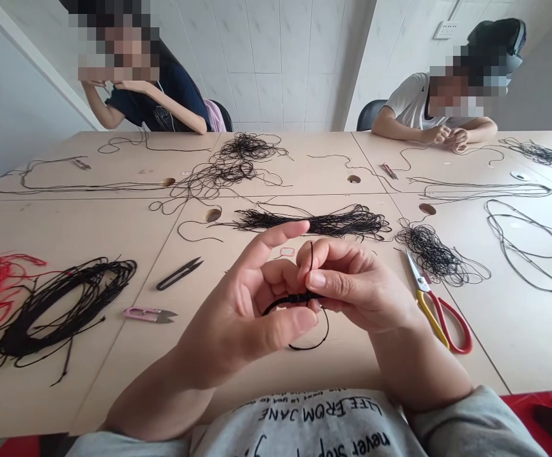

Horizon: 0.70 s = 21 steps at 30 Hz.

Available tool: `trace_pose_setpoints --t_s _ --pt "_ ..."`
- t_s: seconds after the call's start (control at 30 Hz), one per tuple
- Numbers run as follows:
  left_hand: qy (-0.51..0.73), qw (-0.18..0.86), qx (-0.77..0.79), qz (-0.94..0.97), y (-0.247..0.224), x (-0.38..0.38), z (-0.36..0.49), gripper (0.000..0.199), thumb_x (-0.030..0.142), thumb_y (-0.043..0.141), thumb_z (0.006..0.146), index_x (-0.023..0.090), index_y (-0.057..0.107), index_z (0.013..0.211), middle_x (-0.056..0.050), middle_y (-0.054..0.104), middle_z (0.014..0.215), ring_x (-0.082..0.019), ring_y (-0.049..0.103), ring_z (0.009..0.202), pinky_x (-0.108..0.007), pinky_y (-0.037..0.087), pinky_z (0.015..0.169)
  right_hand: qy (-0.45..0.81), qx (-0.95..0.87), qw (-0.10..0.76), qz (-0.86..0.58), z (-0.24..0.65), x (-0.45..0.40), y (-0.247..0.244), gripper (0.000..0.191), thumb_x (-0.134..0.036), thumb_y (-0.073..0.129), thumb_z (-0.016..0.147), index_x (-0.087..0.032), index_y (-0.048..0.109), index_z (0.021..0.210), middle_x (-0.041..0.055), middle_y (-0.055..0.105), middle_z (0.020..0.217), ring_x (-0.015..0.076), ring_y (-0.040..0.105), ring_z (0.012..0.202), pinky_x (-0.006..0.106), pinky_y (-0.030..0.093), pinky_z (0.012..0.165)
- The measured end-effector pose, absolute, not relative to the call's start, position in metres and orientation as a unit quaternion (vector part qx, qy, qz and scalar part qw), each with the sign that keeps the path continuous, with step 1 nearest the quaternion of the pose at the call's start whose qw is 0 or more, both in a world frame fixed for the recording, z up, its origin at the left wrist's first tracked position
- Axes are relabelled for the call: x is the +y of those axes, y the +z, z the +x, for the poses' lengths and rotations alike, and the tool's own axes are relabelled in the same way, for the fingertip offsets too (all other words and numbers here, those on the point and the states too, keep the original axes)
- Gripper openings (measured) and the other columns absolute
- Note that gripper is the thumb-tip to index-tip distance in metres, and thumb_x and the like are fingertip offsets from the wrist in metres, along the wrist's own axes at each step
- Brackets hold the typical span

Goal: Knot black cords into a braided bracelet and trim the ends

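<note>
1. The black cord (pixel 295 298) lay across both hands, its knotted section held above the table (pixel 42 406).
2. The right hand (pixel 359 289) was closed, pinching the knots between thumb and fingers.
3. The left hand (pixel 245 317) gripped from below, forefinger raised.
4. Pinching right beside the knots suited such fine cord, limiting slip.
5. Both forearms angled inward; snips (pixel 150 314) and scissors (pixel 423 301) lay nearby.

Matt black cord (pixel 295 298) — smooth laminate table (pixel 342 374)
</note>
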<state>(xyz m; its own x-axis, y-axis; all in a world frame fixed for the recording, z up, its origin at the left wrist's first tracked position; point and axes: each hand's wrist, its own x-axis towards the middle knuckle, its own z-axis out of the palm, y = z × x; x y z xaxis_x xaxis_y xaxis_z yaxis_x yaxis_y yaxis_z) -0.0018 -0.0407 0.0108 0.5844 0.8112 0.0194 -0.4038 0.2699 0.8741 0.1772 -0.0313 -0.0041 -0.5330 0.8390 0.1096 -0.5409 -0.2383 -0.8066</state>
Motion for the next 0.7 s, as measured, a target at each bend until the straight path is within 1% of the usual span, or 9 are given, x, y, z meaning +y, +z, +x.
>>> trace_pose_setpoints --t_s 0.07,0.1,0.2,0.23,0.3,0.43,0.53,0.63,0.7 --pt "0.406 0.760 0.216 0.459 0.0103 -0.0409 -0.0020 0.047 0.014 0.076 0.090 0.037 0.064 0.129 0.004 0.074 0.086 -0.007 0.071 0.077 -0.015 0.059 0.075 0.768 -0.423 0.447 -0.179 0.1765 -0.0315 -0.0045 0.019 -0.028 0.081 0.087 -0.016 0.067 0.081 -0.0013 0.067 0.066 0.0074 0.062 0.055 0.016 0.028 0.043" --pt "0.410 0.760 0.213 0.457 0.0097 -0.0407 -0.0016 0.044 0.015 0.075 0.091 0.037 0.064 0.128 0.005 0.074 0.084 -0.007 0.071 0.076 -0.015 0.059 0.075 0.768 -0.421 0.448 -0.178 0.1760 -0.0317 -0.0047 0.019 -0.028 0.081 0.086 -0.016 0.068 0.080 -0.0009 0.068 0.068 0.0080 0.063 0.056 0.016 0.031 0.044" --pt "0.422 0.758 0.221 0.446 0.0079 -0.0402 0.0015 0.044 0.009 0.071 0.092 0.037 0.066 0.126 0.006 0.074 0.082 -0.005 0.069 0.074 -0.014 0.058 0.076 0.761 -0.411 0.471 -0.175 0.1736 -0.0325 -0.0051 0.019 -0.026 0.082 0.085 -0.017 0.068 0.076 -0.0008 0.068 0.068 0.0096 0.066 0.060 0.018 0.045 0.051" --pt "0.424 0.757 0.227 0.442 0.0074 -0.0403 0.0027 0.045 0.008 0.070 0.092 0.037 0.067 0.126 0.006 0.074 0.082 -0.005 0.068 0.075 -0.014 0.058 0.076 0.758 -0.404 0.482 -0.175 0.1725 -0.0327 -0.0052 0.020 -0.026 0.082 0.084 -0.017 0.068 0.074 -0.0013 0.067 0.067 0.0100 0.066 0.060 0.019 0.048 0.052" --pt "0.427 0.754 0.239 0.438 0.0070 -0.0415 0.0044 0.045 0.006 0.068 0.092 0.036 0.068 0.125 0.006 0.073 0.082 -0.005 0.067 0.076 -0.013 0.057 0.077 0.754 -0.387 0.498 -0.183 0.1704 -0.0331 -0.0053 0.021 -0.026 0.083 0.083 -0.018 0.067 0.072 -0.0022 0.065 0.064 0.0102 0.065 0.058 0.020 0.049 0.052" --pt "0.425 0.748 0.242 0.448 0.0078 -0.0446 0.0037 0.042 0.011 0.070 0.092 0.037 0.068 0.126 0.004 0.073 0.082 -0.007 0.067 0.077 -0.015 0.057 0.075 0.754 -0.386 0.496 -0.192 0.1696 -0.0328 -0.0052 0.021 -0.028 0.082 0.083 -0.018 0.066 0.074 -0.0030 0.065 0.065 0.0092 0.063 0.053 0.019 0.044 0.046" --pt "0.423 0.742 0.238 0.463 0.0077 -0.0442 0.0025 0.035 0.020 0.066 0.097 0.035 0.066 0.129 0.002 0.074 0.081 -0.009 0.068 0.075 -0.019 0.056 0.073 0.753 -0.407 0.480 -0.190 0.1727 -0.0319 -0.0040 0.021 -0.030 0.078 0.087 -0.018 0.065 0.077 -0.0045 0.062 0.063 0.0087 0.062 0.048 0.019 0.034 0.042" --pt "0.431 0.735 0.234 0.468 0.0071 -0.0419 0.0024 0.030 0.022 0.063 0.099 0.030 0.066 0.127 0.000 0.073 0.078 -0.011 0.067 0.074 -0.021 0.055 0.072 0.751 -0.413 0.475 -0.199 0.1750 -0.0313 -0.0021 0.023 -0.033 0.078 0.087 -0.018 0.064 0.077 -0.0036 0.062 0.062 0.0105 0.065 0.050 0.020 0.024 0.041" --pt "0.434 0.734 0.235 0.467 0.0070 -0.0412 0.0022 0.030 0.021 0.064 0.098 0.030 0.066 0.126 0.000 0.074 0.081 -0.010 0.067 0.074 -0.021 0.054 0.073 0.752 -0.412 0.472 -0.204 0.1745 -0.0311 -0.0009 0.026 -0.035 0.080 0.085 -0.017 0.063 0.077 -0.0028 0.063 0.063 0.0106 0.066 0.051 0.020 0.023 0.042"
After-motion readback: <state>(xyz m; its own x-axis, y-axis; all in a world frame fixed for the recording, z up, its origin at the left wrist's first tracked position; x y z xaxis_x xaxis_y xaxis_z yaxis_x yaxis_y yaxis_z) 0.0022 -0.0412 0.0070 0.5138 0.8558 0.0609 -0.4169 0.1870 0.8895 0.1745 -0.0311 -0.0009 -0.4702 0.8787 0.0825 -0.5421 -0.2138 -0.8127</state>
